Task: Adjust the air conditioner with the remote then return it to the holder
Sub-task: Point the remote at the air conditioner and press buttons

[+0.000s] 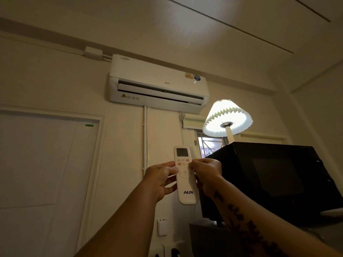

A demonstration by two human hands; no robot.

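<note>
A white AUX remote (186,186) is held upright in front of me, its screen at the top facing me. My left hand (161,179) grips its left side, thumb on the buttons. My right hand (207,173) holds its right edge, with a fingertip on the button area. High on the wall hangs the white air conditioner (157,84), its flap open. A small white holder (161,227) is fixed to the wall below the remote.
A black microwave (278,179) stands at the right, close to my right arm, with a lit pleated lamp (228,117) on top. A white door (46,173) fills the left. A white pipe (145,138) runs down the wall. A window (207,143) is behind the lamp.
</note>
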